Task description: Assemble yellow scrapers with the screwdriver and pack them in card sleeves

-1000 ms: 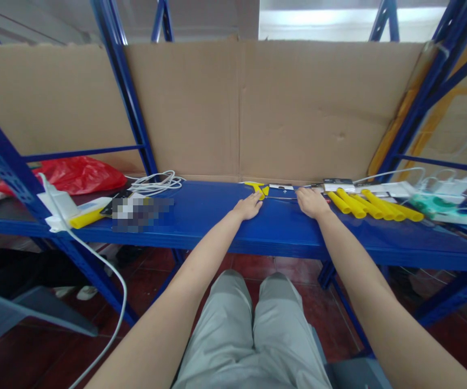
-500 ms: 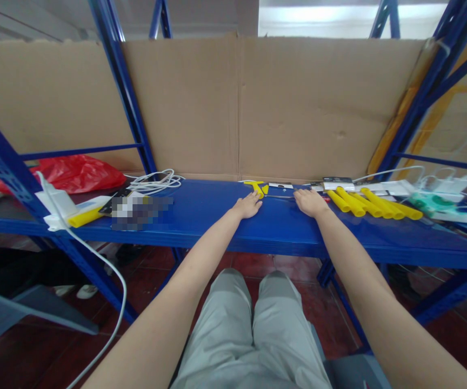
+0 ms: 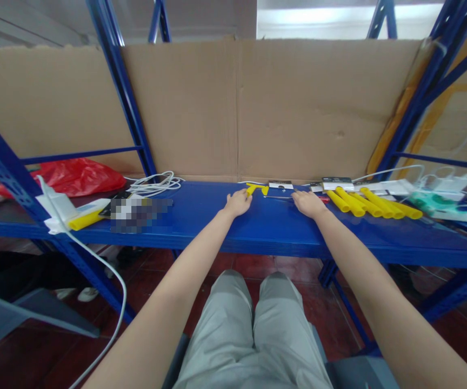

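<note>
My left hand (image 3: 239, 203) is at the middle of the blue bench top. Its fingers are bent and closed at the near end of a small yellow piece (image 3: 253, 188), whose exact kind I cannot make out. Palm down, my right hand (image 3: 307, 204) covers the middle of a thin screwdriver. The screwdriver's metal shaft (image 3: 277, 198) points left from under my fingers, and a bit of red handle shows beyond the hand. Behind the two hands lies a small white packet (image 3: 280, 185) with a dark edge.
Several yellow tubes (image 3: 365, 203) lie right of my right hand. Farther right are a green-and-white item (image 3: 436, 204) and white cables. On the left are a coiled white cable (image 3: 158, 183), a red plastic bag (image 3: 81, 180) and another yellow tube (image 3: 85, 219). Cardboard (image 3: 185, 108) walls the back.
My left hand has drawn back slightly to the left, and the yellow piece appears turned and lower. My right hand and the screwdriver have barely moved.
</note>
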Available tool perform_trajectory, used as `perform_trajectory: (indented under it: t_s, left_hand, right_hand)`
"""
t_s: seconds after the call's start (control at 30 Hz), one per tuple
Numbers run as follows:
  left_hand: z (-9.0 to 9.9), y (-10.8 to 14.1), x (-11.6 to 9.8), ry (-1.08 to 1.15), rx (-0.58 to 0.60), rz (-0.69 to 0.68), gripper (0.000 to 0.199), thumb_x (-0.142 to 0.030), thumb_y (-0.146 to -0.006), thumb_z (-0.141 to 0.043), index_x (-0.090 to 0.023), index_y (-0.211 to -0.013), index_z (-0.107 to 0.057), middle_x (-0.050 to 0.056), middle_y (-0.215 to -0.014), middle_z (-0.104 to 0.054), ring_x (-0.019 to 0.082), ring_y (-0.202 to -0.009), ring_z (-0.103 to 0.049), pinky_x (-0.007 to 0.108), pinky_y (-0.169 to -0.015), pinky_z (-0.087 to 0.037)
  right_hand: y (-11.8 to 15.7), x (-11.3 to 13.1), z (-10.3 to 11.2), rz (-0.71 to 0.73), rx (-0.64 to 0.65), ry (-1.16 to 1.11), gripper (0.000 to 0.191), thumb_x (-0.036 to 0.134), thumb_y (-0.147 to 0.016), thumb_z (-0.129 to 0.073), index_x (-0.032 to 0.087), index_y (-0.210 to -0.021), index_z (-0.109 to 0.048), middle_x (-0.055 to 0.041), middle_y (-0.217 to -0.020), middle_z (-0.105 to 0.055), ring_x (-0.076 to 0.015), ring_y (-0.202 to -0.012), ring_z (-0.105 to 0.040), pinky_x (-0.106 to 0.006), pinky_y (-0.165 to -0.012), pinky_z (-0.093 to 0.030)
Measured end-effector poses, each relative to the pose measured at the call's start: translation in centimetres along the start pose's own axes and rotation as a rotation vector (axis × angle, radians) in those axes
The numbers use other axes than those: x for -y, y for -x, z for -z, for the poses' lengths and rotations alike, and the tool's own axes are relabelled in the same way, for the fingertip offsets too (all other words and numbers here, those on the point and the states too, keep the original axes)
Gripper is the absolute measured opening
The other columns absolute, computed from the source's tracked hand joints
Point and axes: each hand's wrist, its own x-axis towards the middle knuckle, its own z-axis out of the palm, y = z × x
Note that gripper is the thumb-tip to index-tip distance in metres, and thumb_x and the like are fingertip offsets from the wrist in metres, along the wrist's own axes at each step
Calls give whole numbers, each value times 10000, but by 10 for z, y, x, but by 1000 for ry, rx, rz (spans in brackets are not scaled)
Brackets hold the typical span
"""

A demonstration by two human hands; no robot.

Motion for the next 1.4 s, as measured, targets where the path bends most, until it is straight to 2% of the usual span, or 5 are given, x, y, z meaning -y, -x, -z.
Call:
perform_trajectory:
  t_s: [0.23, 0.5, 0.83, 1.13, 1.4]
  left_hand:
    - [7, -3, 12, 29, -76, 254, 358, -211, -846, -425, -137, -1106, -661, 130, -1124, -664, 235, -1082, -598, 286, -914, -434]
    - [18, 7, 8, -81, -167, 439, 339, -219, -825, -427, -96, -1040, -658, 192, -1119, -637, 288, -1055, -597, 426, -950, -369]
    - [3, 1, 15, 53, -47, 212, 464, -135, -799, -458, -191, -1251, -547, 85, -1271, -580, 230, -1154, -543, 330, -950, -410]
    - [8, 2, 16, 97, -108, 310, 334, -427, -840, -519, -221, -1086, -609, 80, -1141, -650, 237, -1073, -590, 339, -886, -439]
    - [12, 5, 18, 44, -134, 342, 164, -289, -859, -513, -211, -991, -572, 85, -1131, -631, 219, -1043, -602, 318, -848, -449]
  right_hand:
    - [1, 1, 1, -19, -2, -11, 335, 125, -915, -295, 84, -1124, -554, -177, -1150, -617, -250, -1065, -565, -337, -832, -380]
    - [1, 1, 2, -26, -5, -24, 344, 114, -908, -293, 77, -1136, -547, -184, -1168, -607, -253, -1079, -558, -336, -838, -384]
    - [1, 0, 0, -37, -15, -53, 345, 123, -898, -311, 78, -1151, -540, -187, -1193, -595, -256, -1089, -553, -351, -846, -399]
    - [1, 0, -1, -45, -19, -71, 363, 127, -898, -306, 85, -1184, -526, -183, -1212, -585, -256, -1096, -548, -351, -861, -396]
    - [1, 0, 0, -51, -8, -71, 369, 125, -899, -301, 80, -1193, -518, -177, -1214, -585, -259, -1096, -549, -350, -865, -397]
